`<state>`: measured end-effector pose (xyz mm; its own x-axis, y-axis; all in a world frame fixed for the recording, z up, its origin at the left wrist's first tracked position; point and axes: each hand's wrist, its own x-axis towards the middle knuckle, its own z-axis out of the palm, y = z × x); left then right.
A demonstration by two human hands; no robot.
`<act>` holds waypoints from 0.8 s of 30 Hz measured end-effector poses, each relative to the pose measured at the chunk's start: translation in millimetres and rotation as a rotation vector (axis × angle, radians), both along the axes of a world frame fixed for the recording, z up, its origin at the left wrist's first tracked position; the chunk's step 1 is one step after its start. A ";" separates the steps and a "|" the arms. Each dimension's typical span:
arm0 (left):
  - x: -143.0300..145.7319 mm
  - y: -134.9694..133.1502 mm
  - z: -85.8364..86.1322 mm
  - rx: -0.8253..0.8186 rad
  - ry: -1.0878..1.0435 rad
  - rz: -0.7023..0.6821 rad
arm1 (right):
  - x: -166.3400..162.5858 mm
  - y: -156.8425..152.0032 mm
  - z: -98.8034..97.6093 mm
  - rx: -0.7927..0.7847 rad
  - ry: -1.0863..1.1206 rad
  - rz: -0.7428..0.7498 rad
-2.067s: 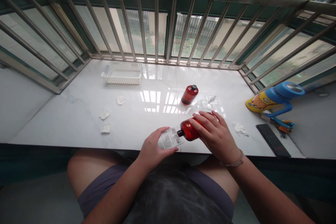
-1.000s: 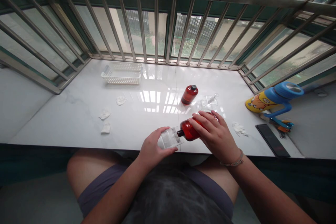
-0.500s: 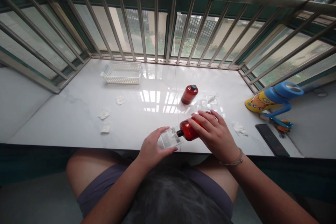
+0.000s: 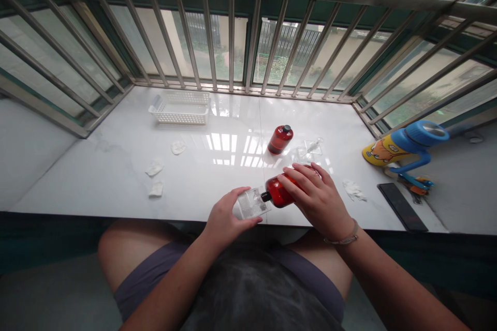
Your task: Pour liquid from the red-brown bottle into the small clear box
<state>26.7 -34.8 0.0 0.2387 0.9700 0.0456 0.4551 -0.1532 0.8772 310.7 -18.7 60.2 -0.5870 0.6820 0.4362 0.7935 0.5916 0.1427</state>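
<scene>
My right hand (image 4: pixel 319 200) is wrapped round a red bottle (image 4: pixel 277 192) that is tipped on its side, its black neck pointing left. My left hand (image 4: pixel 224 220) grips a small clear glass bottle (image 4: pixel 252 203) near the front edge of the white sill (image 4: pixel 217 165). The red bottle's neck meets the clear bottle's mouth. A second red bottle (image 4: pixel 280 139) with a black cap stands upright further back. Beside it lies another clear bottle (image 4: pixel 308 150).
A white plastic basket (image 4: pixel 180 108) sits at the back left. Three crumpled white pads (image 4: pixel 156 178) lie at the left and one (image 4: pixel 354 190) at the right. A blue and yellow flask (image 4: pixel 404 146), a black phone (image 4: pixel 403 207) and metal window bars (image 4: pixel 248 31) bound the right and back.
Almost nothing has changed; both hands hold the same pose, with the red bottle still tipped against the clear one.
</scene>
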 end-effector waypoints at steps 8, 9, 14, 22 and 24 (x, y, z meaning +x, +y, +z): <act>-0.2 0.0 -0.8 0.012 -0.004 0.006 | -1.1 -0.6 2.1 -0.005 -0.004 -0.001; -0.2 0.0 -1.3 0.012 -0.004 0.007 | -1.3 -0.7 2.4 -0.001 -0.006 0.001; 0.4 0.0 -2.9 0.004 0.001 0.007 | -1.9 -1.0 3.0 0.007 -0.018 0.001; 0.1 -0.2 -5.1 -0.002 -0.001 0.007 | -2.7 -1.8 3.2 0.009 -0.028 -0.001; 0.2 -0.2 -5.8 -0.002 -0.001 0.007 | -3.1 -2.0 3.5 0.009 -0.029 -0.003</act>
<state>26.9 -35.0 -5.9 0.2318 0.9718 0.0434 0.4556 -0.1478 0.8778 307.7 -20.7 63.7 -0.5977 0.6796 0.4252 0.7905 0.5881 0.1711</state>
